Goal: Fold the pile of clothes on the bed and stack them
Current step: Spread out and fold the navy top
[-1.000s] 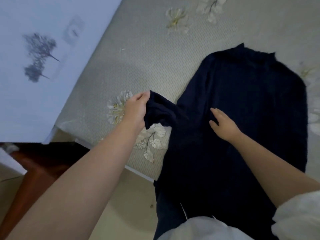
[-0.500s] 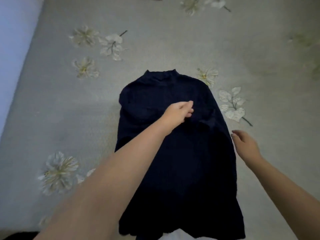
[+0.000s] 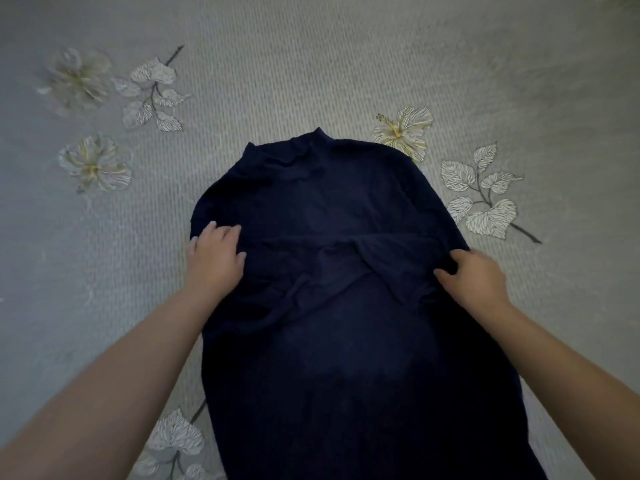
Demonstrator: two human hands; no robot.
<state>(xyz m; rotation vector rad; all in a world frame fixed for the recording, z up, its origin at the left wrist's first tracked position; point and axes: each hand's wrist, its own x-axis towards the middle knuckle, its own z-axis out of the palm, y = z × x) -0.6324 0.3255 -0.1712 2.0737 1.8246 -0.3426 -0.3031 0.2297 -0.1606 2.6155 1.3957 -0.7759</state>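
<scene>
Left hand (image 3: pixel 214 254) lies flat, fingers straight, on the left side of the navy garment (image 3: pixel 346 323). The garment is spread on the grey flowered bedspread (image 3: pixel 311 64), both sleeves folded across its chest; its long axis runs away from the near edge, collar toward the far edge. Right hand (image 3: pixel 474 282) pinches the right side, fingers curled. Judged: sleeves in, body folds and stacking remain; no pile in view.

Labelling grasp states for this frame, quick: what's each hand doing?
Left hand: open, fingers flat on the navy sweater.
Right hand: closed, gripping the sweater's right edge.
</scene>
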